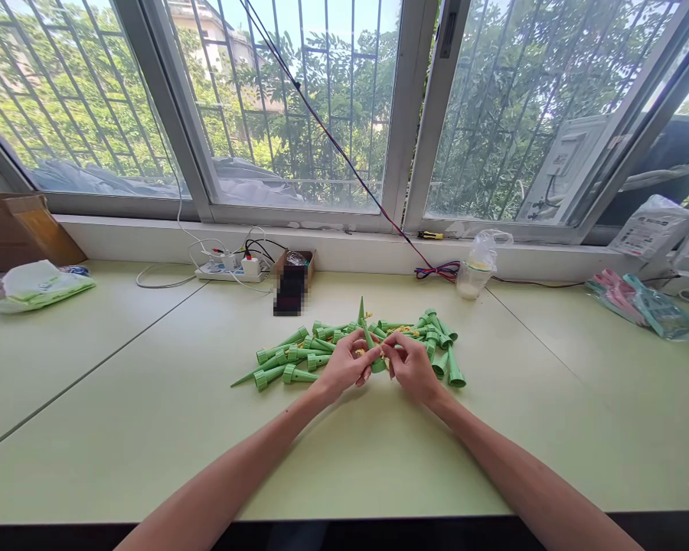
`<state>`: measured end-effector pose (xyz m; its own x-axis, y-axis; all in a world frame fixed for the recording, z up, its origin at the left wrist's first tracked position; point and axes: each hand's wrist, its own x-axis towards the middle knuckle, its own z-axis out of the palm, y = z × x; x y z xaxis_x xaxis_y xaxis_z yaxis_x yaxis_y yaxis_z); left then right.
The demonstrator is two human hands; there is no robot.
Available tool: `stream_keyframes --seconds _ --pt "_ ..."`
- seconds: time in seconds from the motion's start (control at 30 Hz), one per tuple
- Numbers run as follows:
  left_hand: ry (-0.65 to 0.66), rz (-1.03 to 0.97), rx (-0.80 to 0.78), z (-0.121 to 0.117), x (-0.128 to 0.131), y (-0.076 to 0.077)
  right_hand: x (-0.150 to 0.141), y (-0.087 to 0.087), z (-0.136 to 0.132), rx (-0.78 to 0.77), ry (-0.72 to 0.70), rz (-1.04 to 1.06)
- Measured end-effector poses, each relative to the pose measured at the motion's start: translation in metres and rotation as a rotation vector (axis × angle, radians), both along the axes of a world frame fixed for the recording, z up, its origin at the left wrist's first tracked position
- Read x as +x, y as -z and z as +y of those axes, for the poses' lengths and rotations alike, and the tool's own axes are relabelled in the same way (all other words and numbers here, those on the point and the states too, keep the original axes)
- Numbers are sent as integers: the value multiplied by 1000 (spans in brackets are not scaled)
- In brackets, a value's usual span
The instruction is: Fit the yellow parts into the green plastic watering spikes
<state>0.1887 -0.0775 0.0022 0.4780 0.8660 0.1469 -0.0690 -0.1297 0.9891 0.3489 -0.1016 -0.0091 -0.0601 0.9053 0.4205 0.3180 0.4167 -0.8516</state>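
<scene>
My left hand is closed around a hollow green plastic spike, which stands nearly upright with its wide end down. Close beside it, my right hand has its thumb and fingers pinched together at the spike's lower part. A bit of yellow shows at those fingertips, seemingly a small yellow piece; its shape is too small to make out. Around both hands lie several more green spikes, some with ribbed caps on their wide ends. Small yellow pieces are scattered among them behind my hands.
Along the window side of the table are a power strip, a small cardboard box, a dark blurred object and a plastic cup with a bag. Plastic packets lie left and right. A cable hangs across the window.
</scene>
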Motion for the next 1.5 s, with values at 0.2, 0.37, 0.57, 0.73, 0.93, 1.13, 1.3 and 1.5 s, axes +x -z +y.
stream_keyframes --seconds 0.2,0.37,0.57,0.73,0.93,1.13,1.3,1.5 --pt "-55 61 143 -3 1 3 0 0 0 5 -16 17" --pt "-130 183 311 -6 2 5 0 1 1 13 -12 19" --pt "-158 329 585 -4 1 10 0 1 1 13 5 3" --pt "-129 411 800 -3 -1 9 0 3 2 5 2 3" --pt "-115 426 867 -1 -2 10 0 3 3 5 -3 3" --pt "-106 410 838 -2 -2 9 0 4 3 10 -11 -6" --pt "-119 391 801 -3 -1 8 0 6 5 17 -7 -8" --pt "-156 358 672 -4 1 7 -1 5 5 12 -7 -7"
